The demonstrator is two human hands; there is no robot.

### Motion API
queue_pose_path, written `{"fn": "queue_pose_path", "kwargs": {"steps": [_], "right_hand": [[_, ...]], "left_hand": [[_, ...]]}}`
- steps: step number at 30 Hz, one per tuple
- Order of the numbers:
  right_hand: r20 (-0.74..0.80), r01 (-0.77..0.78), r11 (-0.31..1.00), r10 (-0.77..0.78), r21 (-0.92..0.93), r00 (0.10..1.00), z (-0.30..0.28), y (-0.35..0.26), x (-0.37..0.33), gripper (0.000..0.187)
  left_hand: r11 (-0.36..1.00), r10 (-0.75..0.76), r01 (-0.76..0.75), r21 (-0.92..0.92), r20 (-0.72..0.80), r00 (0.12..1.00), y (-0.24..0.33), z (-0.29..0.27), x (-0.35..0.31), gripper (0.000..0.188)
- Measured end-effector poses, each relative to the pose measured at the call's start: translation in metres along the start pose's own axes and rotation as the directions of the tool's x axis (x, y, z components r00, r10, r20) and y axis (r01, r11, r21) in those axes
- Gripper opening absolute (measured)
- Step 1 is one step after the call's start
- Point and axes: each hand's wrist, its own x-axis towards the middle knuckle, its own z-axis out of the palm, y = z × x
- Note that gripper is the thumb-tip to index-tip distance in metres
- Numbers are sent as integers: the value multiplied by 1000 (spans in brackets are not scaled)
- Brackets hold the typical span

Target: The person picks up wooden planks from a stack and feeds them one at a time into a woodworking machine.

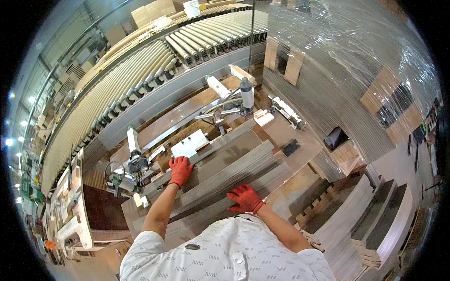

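Note:
Several long grey-brown boards (234, 173) lie side by side on the workbench (304, 154) before me. My left hand (180, 172), in a red glove, rests on the far boards close to a white sheet (190, 143), its fingers stretched out. Nearer my body, my right hand (245, 198), also gloved in red, lies on a near board with its fingers spread. Neither hand is seen to grip anything; the undersides of both are hidden. Beyond the boards stands a fixture with an upright grey cylinder (247, 98). Another metal clamp-like unit (137, 159) sits left of my left hand.
A roller conveyor (136, 70) runs behind the bench. On the right rises a tall stack of boards in clear plastic wrap (318, 51). More stacked boards (391, 220) stand at the lower right. A small black block (290, 148) lies on the bench's right part.

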Motion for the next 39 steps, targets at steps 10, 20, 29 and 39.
{"fn": "queue_pose_path", "kwargs": {"steps": [10, 20, 29, 39], "right_hand": [[32, -27, 1000, 27, -3, 999, 0, 2, -5, 70], [24, -48, 998, 47, 42, 999, -7, -1, -1, 70], [3, -23, 1000, 23, 13, 1000, -7, 1, 7, 71], [45, -71, 997, 70, 12, 997, 2, 0, 1, 73]], "left_hand": [[978, 147, -156, 138, 77, 986, 1, -10, 10, 52], [979, 199, -202, 15, 112, 974, -14, -15, 16, 54], [982, 190, -191, -1, 108, 976, -24, -6, 18, 51], [993, 65, -51, -107, 138, 988, -5, 10, 15, 56]]}}
